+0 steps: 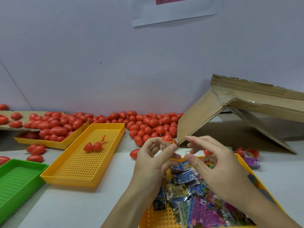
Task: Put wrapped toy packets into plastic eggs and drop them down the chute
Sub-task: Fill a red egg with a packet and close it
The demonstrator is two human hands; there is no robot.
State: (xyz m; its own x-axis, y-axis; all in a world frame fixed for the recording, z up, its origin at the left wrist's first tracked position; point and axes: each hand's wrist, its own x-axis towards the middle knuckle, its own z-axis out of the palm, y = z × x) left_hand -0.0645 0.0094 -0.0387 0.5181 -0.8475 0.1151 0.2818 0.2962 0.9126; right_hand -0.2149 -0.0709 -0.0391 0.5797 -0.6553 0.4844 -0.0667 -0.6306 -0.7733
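1. A green tray point(18, 176) sits at the far left edge of the table.
2. Behind it, a yellow tray point(49, 142) heaped with closed red eggs point(56, 127); more lie along the wall.
3. A perforated yellow tray point(79, 170) holds one opened egg point(93, 146).
4. The left hand point(153, 163) pinches a red egg half with a packet point(167, 141) tucked in it.
5. The right hand point(212, 163) hovers just beside, fingers loosely curled, holding nothing.
6. Below both hands, a yellow tray point(164, 218) of wrapped toy packets point(197, 204).
7. The cardboard chute point(238, 116) stands at right, past the hands.
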